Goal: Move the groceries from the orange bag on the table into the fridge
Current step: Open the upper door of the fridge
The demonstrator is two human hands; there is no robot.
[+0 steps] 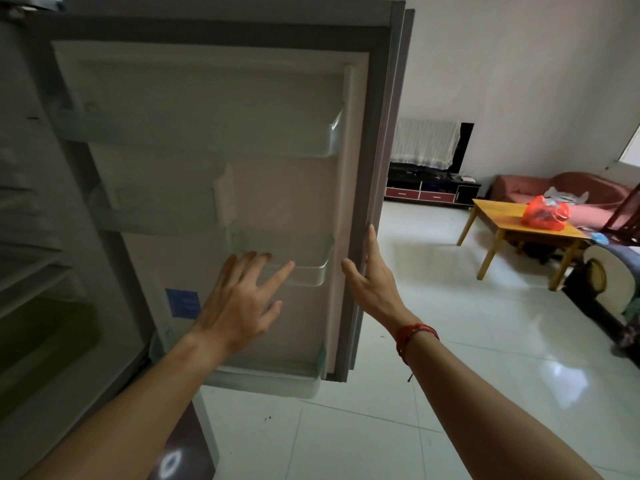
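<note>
The fridge door stands swung open and fills most of the view, its pale inner panel facing the person. It screens off everything in the room behind it. The clear door shelves show nothing inside.

To its left is the fridge cabinet, with wire shelves and a green drawer low down. What they hold cannot be made out.

A glossy white tiled floor lies between the door and the far side of the room.

Against the far wall are a pink sofa, with light plastic lying on it, and a low dark TV unit with a cloth-draped screen on top.

The wooden table stands before the sofa, with a dark red chair and a round drum-like item just beside it.

The left hand is raised before the door's inner panel near the lower shelf. Its fingers are spread wide and it holds nothing; contact with the panel cannot be confirmed.

The right hand is at the door's free edge, with one finger straight up along the edge and the thumb splayed over the gasket. It carries nothing.

The orange bag sits on the table, well apart from the fridge and both hands, bulging with contents.

There is a red cord bracelet on the right wrist and a blue sticker low on the door panel.
</note>
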